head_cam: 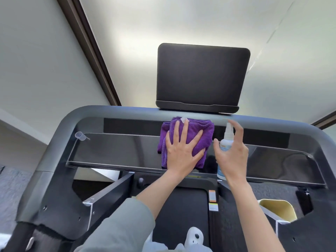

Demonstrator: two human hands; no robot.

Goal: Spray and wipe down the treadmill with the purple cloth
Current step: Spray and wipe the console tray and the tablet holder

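The treadmill console (109,150) is a wide glossy black panel inside a grey frame, with a dark screen (201,75) standing above it. A folded purple cloth (203,130) lies on the middle of the panel. My left hand (183,153) presses flat on the cloth with spread fingers. Just to the right, my right hand (232,157) grips a small white spray bottle (226,142) upright, index finger raised over its nozzle, which points toward the panel.
A small clear cap (81,136) sits at the console's left corner. Below lie the black running belt (181,211) and angled frame struts. A yellow bin (278,208) stands lower right. White plastic bags (192,239) hang at the bottom centre.
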